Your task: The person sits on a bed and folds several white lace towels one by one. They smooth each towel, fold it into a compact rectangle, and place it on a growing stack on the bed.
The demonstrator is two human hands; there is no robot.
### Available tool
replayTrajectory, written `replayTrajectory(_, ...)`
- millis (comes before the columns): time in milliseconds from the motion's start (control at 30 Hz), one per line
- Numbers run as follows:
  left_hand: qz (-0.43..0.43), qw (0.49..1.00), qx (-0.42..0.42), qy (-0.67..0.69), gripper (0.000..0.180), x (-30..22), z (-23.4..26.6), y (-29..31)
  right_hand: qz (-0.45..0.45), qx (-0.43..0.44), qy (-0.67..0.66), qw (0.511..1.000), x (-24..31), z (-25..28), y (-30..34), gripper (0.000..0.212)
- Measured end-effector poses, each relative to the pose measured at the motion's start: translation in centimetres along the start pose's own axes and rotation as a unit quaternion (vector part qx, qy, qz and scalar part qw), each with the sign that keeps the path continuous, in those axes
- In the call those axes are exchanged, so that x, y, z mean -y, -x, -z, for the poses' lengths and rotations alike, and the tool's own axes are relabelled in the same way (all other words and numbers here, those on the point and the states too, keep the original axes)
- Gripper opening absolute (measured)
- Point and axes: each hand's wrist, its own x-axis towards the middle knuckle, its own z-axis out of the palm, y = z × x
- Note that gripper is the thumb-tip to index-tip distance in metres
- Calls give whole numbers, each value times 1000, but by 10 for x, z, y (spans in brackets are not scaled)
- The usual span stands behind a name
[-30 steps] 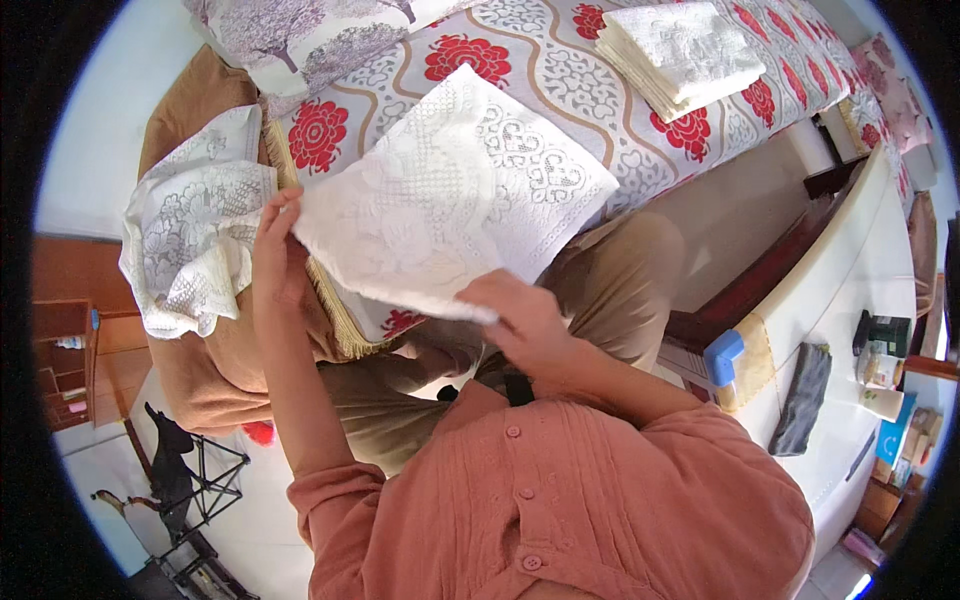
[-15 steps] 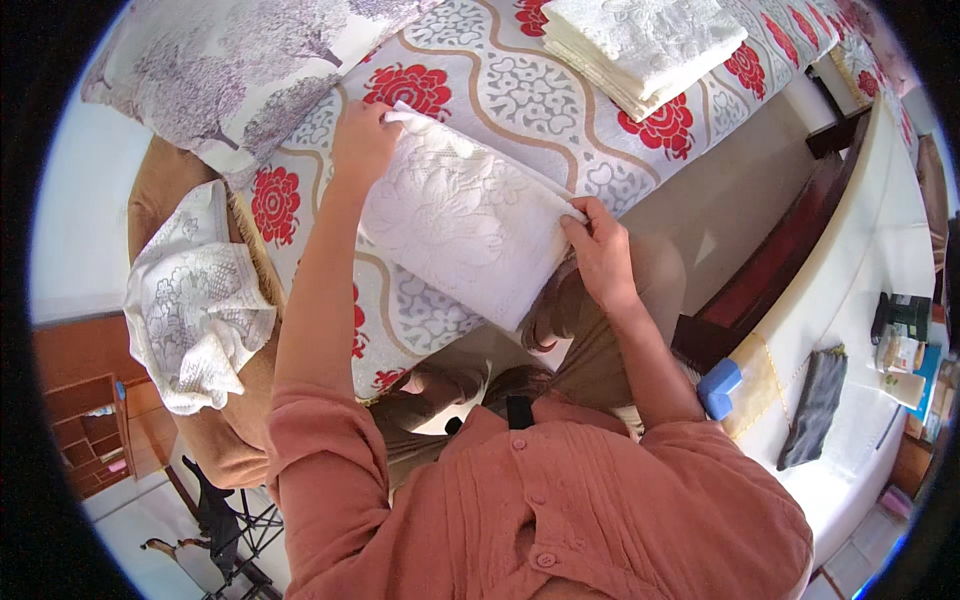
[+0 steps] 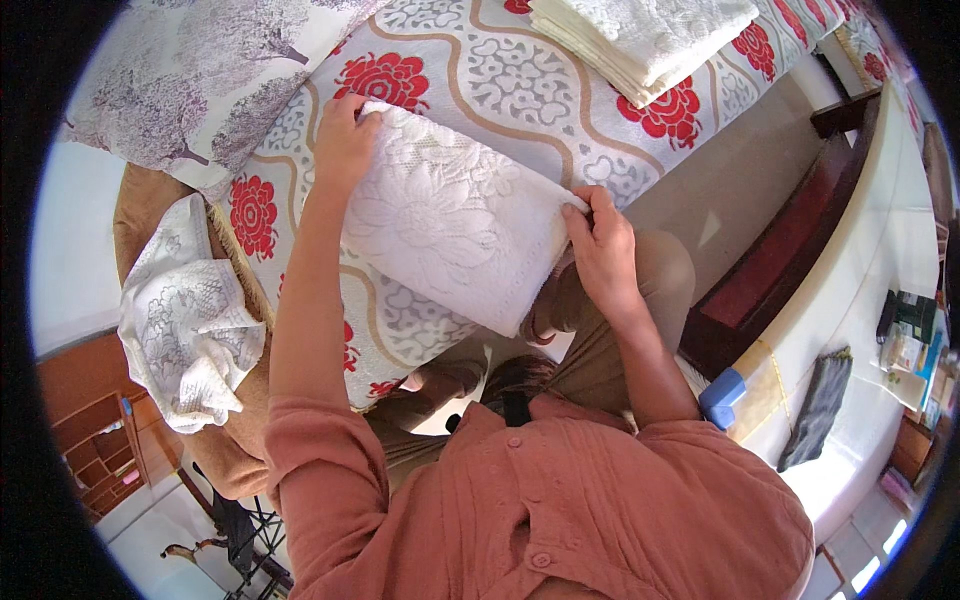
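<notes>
- Head view: the white lace cloth (image 3: 440, 215) is stretched between two hands over the near edge of the flowered cover (image 3: 515, 85). It looks folded, though its layers cannot be counted; any that are not pinched could slide and leave the edges uneven.
- At the cloth's upper left corner, the left hand (image 3: 343, 145) has its grip closed on the fabric. If that pinch takes only the top layer, a lower one might drop out.
- The right hand (image 3: 603, 250) grips the right corner between thumb and fingers. A harder pull here than on the left would probably skew the rectangle or strain the openwork.
- Between the hands, the lower edge hangs unheld, its lowest corner beside the trouser leg (image 3: 660, 275). A raised knee could catch that corner and rumple it; whether they touch cannot be told.
- Under the cloth, the cover may be ridged or soft, so pressing there could leave creases.
- Farther off on the cover, a stack of white cloths (image 3: 665, 30) sits near the cover's right edge; a careless sweep of the right arm might tip its top layers.
- To the left, a crumpled lace cloth (image 3: 190, 325) drapes over the brown armrest (image 3: 235, 470). With so much of it hanging, a brush of the left elbow could send it to the floor.
</notes>
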Motion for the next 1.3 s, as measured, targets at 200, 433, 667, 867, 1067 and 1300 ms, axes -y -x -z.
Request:
replayTrajectory(200, 117, 989, 93, 21, 53, -6, 26, 8, 101, -76, 73, 989, -3, 0, -2, 29)
replayTrajectory(433, 209, 927, 275, 143, 61, -11, 80, 31, 36, 8, 61, 997, 3, 1, -1, 26)
replayTrajectory(667, 225, 886, 196, 355, 55, -27, 130, 88, 20, -26, -153, 988, 22, 5, -22, 27)
replayTrajectory(867, 275, 924, -2, 265, 43, 16, 115, 154, 71, 0, -91, 993, 45, -37, -93, 28)
replayTrajectory(1067, 212, 956, -107, 172, 45, 25, 68, 208, 115, -18, -13, 993, 23, -59, -92, 23)
replayTrajectory(1300, 192, 945, -212, 157, 43, -1, 59, 220, 69, -289, -155, 942, 13, 61, -161, 27)
